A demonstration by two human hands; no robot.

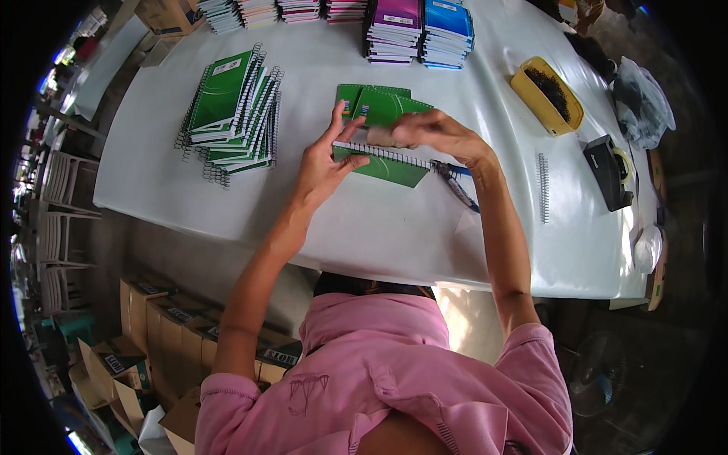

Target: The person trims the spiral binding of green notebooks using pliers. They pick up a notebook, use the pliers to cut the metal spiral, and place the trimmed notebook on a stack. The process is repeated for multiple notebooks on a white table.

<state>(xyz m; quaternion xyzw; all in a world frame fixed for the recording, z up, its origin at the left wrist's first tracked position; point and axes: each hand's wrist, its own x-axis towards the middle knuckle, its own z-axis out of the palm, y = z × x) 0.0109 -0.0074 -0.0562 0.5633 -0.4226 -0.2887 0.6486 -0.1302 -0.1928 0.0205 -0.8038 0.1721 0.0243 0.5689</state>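
Note:
A small green notebook [390,168] stands tilted on its edge, a wire spiral running along its upper side. My left hand [322,163] grips its left end, thumb across the front cover and the other fingers behind. Just above the spiral is my right hand [440,136], fingers curled and smeared by motion, so whether they hold anything is unclear. Blue-handled pliers [459,188] lie at the notebook's right end, below my right wrist. Behind both hands, green-covered books [387,105] overlap flat on the table.
Green spiral notebooks [227,95] are piled at the left. Purple notebooks [392,30] and blue notebooks [447,30] stand stacked at the back. On the right are a yellow tub [572,121] of dark bits, a loose spiral coil [544,188] and a black tape dispenser [604,173].

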